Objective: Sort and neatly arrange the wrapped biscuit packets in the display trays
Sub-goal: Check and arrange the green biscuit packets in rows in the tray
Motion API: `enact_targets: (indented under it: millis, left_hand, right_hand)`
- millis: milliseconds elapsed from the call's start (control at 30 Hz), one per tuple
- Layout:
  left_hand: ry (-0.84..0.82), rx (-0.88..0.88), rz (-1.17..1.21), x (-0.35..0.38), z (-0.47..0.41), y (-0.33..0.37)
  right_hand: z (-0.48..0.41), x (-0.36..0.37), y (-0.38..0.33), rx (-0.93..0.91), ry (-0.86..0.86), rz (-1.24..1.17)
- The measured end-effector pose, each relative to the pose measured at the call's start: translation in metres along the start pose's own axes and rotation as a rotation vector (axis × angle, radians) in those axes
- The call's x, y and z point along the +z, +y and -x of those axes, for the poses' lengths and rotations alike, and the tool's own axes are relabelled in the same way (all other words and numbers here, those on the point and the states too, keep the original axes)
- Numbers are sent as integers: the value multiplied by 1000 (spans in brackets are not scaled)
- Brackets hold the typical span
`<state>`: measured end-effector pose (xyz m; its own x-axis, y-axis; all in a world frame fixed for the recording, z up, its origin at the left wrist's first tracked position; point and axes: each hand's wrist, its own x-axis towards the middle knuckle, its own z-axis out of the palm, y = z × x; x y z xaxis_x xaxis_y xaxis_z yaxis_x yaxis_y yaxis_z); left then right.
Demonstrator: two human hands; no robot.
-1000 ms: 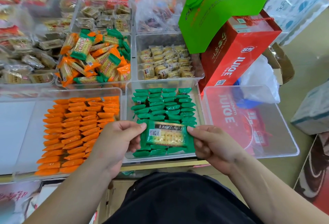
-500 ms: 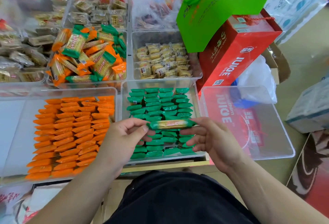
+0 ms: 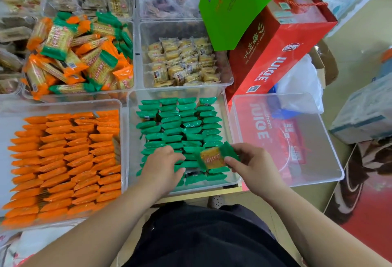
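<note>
Head view: the right hand pinches a packet by its right end, thumb on the near side and fingers curled over the green wrapper end. The packet has green ends and a clear middle that shows a yellow biscuit with red print. It is tilted, left end lower, and hangs over the near right part of the green tray; whether it touches the rows beneath cannot be told.

The left hand holds nothing. It lies palm down on the green packets in the near left part of that tray, fingers slightly bent and resting on the wrappers. Those packets stand on edge in four columns that run from the far wall to the near wall.

Just left of it, the orange tray holds orange packets, also on edge in columns. Behind the orange tray a mixed pile of orange and green packets lies loose in another tray. Behind the green tray sits a tray of yellow packets.

To the right of the green tray a clear tray lies over a red carton. A red juice box leans behind it, with a green bag on top.
</note>
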<state>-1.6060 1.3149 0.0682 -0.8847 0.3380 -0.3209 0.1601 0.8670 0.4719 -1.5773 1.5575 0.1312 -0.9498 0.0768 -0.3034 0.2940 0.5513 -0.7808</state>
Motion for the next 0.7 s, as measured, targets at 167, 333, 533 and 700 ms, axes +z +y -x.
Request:
enact_targets:
  millis: [167, 333, 533, 700]
  left_hand:
    - [-82, 4, -158, 12, -16, 4]
    - [28, -10, -137, 22, -25, 5]
    - [162, 40, -82, 32, -28, -2]
    - [252, 78, 110, 15, -24, 3]
  right_hand:
    - [-6, 4, 13, -385, -225, 297]
    - [-12, 16, 17, -527, -295, 448]
    - [-16, 42, 30, -510, -341, 559]
    - [-15, 54, 25, -479, -357, 679]
